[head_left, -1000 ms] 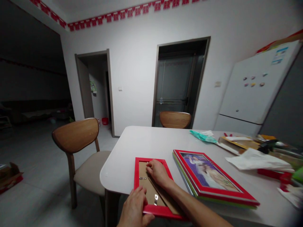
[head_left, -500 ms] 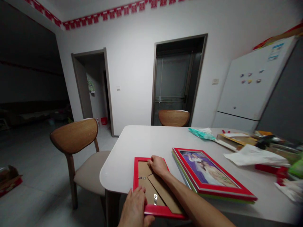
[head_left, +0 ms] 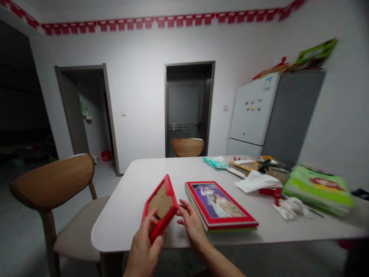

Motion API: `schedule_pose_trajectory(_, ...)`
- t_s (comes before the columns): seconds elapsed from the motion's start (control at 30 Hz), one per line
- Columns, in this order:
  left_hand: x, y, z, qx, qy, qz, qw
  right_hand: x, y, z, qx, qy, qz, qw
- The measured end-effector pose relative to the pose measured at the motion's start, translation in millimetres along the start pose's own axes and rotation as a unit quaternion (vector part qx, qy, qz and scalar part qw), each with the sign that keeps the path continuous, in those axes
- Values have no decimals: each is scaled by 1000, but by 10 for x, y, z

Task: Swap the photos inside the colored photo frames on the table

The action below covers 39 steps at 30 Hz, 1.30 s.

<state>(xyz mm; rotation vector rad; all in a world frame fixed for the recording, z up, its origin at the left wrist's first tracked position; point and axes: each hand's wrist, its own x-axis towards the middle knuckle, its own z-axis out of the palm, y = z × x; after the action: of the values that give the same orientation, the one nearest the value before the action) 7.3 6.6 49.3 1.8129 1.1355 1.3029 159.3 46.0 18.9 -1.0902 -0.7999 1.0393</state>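
A small red picture frame (head_left: 161, 200) is tilted up off the white table (head_left: 138, 181), its brown cardboard back facing me. My left hand (head_left: 145, 240) grips its near lower edge, fingers closed round the red border. My right hand (head_left: 190, 221) is at the frame's right edge, fingertips touching it, fingers slightly spread. Just right of my hands lies a stack of red and green frames (head_left: 220, 206) with a photo of a person on top.
A wooden chair (head_left: 53, 184) stands at the table's left and another chair (head_left: 188, 147) at the far side. White paper (head_left: 255, 181), a green packet (head_left: 317, 184), crumpled tissue (head_left: 291, 207) and other clutter fill the table's right. A fridge (head_left: 255, 111) stands behind.
The small frame lay flat on the table with both hands on its back; now it is lifted and tilted upright in my left hand. My view has swung right.
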Motion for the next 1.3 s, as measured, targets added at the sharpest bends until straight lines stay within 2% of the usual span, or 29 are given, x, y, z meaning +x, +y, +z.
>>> schedule_pose_trajectory(0.07,59,185,77,-163,44,-44,985,-185,21,122,74,-66,113,989)
schedule_pose_trajectory(0.1,88,268,136,-230,59,-61,970,-249,13,170,113,-104,131,979)
schedule_pose_trajectory(0.17,157,402,262,-314,80,-67,944,-298,-74,180,180,-137,99,969)
schedule_pose_trajectory(0.2,201,452,322,-336,90,-56,936,-277,-157,125,196,-129,64,970)
schedule_pose_trajectory(0.27,302,511,433,-352,103,-35,930,-146,-393,-111,176,-92,10,980)
schedule_pose_trajectory(0.33,397,507,563,-365,86,-54,925,67,-674,-473,92,-46,15,995)
schedule_pose_trajectory(0.47,449,350,995,-404,-25,-124,906,509,-1102,-1213,-117,-28,8,993)
schedule_pose_trajectory(0.53,406,261,1240,-376,-51,-117,918,667,-1164,-1459,-195,-43,19,980)
schedule_pose_trajectory(0.63,338,196,1465,-231,-74,-120,963,821,-1095,-1666,-277,-74,22,958)
schedule_pose_trajectory(0.73,314,209,1486,-106,-94,-105,984,860,-972,-1794,-322,-76,12,944)
schedule_pose_trajectory(0.9,271,159,1428,-93,-150,-97,980,596,-860,-1983,-295,-25,56,953)
schedule_pose_trajectory(1.0,239,19,1406,-82,-129,-97,984,418,-772,-1941,-266,-35,16,963)
schedule_pose_trajectory(1.07,264,-101,1341,-64,-101,-94,988,384,-676,-1799,-257,-38,-4,966)
schedule_pose_trajectory(1.17,391,-304,1112,-16,-53,-115,992,469,-485,-1435,-238,-54,-13,970)
schedule_pose_trajectory(1.3,653,-581,658,41,7,-151,988,721,-233,-810,-235,-77,-52,968)
